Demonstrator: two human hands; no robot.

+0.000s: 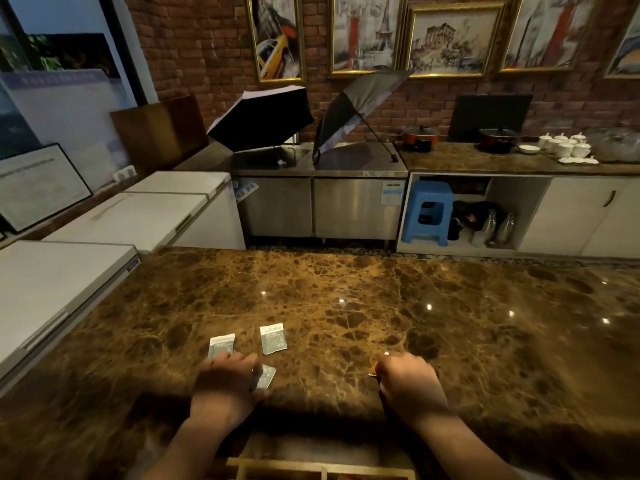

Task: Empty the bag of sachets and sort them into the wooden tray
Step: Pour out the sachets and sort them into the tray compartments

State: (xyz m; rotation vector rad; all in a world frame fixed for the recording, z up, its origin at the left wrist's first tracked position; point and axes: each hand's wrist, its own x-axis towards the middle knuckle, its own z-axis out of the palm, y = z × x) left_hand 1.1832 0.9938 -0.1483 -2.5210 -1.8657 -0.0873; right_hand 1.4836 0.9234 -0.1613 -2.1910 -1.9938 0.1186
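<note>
freezers [114,216]: white chest units along the 9 o'clock side, lids down, running up toward a framed board leaning at the far left.

left sachet [221,345]: grey-blue packet flat on the counter at about 7 o'clock, its near end tucked under the fingertips of the left hand.

left hand [227,382]: palm down at 7 o'clock, fingers curled, pinching a sachet at its right edge. So it's closed on that one, and just touching the one above.

held sachet [266,375]: only the right half pokes out from under the thumb side, tilted, sitting low against the marble.

middle sachet [273,338]: lying loose a bit toward 12 from the held one, near the left sachet but not touching it, printed side up.

counter [346,299]: shiny brown marble, pretty bare across the middle and right.

tray [311,467]: wooden, just its top rim and a divider peeking in at 6 o'clock, between the two forearms. Can't see what's in the compartments.

right hand [410,379]: at 5 o'clock, loosely fisted, knuckles up. Something small and orange-ish shows at the fingertips but honestly can't tell what it is or whether it's gripped.

umbrellas [263,116]: two open ones on the steel unit at 12 o'clock.

cups [564,145]: white stack at 2 o'clock on the back counter.
</note>
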